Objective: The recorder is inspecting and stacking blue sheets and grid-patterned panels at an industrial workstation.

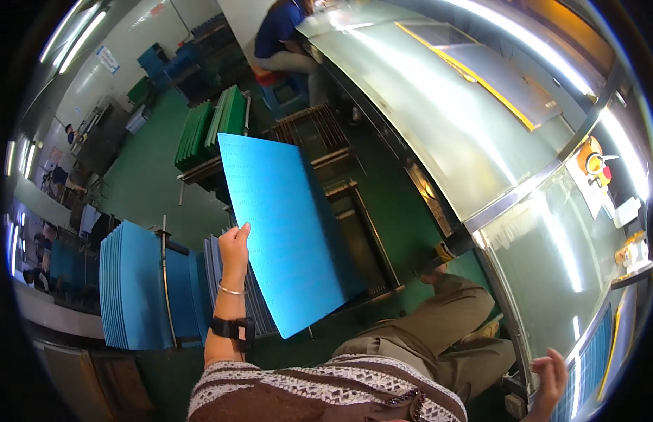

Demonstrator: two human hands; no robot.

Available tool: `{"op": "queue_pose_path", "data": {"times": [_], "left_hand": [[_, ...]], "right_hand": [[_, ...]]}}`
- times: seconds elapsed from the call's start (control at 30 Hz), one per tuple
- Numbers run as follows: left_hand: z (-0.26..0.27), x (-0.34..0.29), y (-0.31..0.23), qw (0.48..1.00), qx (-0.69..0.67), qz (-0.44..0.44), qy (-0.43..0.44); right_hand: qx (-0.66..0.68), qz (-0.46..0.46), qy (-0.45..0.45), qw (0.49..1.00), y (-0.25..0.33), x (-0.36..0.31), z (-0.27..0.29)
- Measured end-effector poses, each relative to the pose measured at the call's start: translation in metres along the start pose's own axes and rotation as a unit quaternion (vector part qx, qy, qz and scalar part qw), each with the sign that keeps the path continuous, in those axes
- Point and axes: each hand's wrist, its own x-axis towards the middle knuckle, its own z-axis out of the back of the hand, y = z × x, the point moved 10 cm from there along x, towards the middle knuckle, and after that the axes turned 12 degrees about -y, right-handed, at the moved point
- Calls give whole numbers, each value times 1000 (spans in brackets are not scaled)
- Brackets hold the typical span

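Observation:
My left hand grips the left edge of a large, flat blue panel, fingers closed on it. The panel hangs tilted in front of me, left of my knees, and hides part of the racks behind it. At the lower right, my right hand is raised beside the edge of the glass-topped table. It holds nothing, and its fingers are apart and slightly bent.
Upright blue panels fill a rack on the left. Green panels stand in another rack farther off. A yellow-edged panel lies on the far tabletop. Small containers line the table's right side. A seated person is at the far end.

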Motion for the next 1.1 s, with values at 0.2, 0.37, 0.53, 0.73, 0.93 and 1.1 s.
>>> {"op": "queue_pose_path", "data": {"times": [0.2, 0.37, 0.53, 0.73, 0.93, 1.1], "left_hand": [[21, -25, -48, 966, -247, 69, -13], [-69, -60, -94, 873, -453, 131, 128], [-191, -184, -177, 753, -494, 202, 384], [-264, -337, -208, 663, -454, 282, 524], [-282, -461, -203, 622, -312, 338, 634], [-293, -497, -174, 619, -230, 353, 663]], "right_hand": [[47, -62, 282, 956, -32, -54, -141], [192, -75, 273, 940, -15, -71, -183], [489, -108, 154, 852, 1, -52, -171], [387, -63, -113, 913, -22, -48, -64], [-153, -115, -206, 960, -107, -41, 79], [-441, 77, -420, 789, -52, -129, 168]]}}
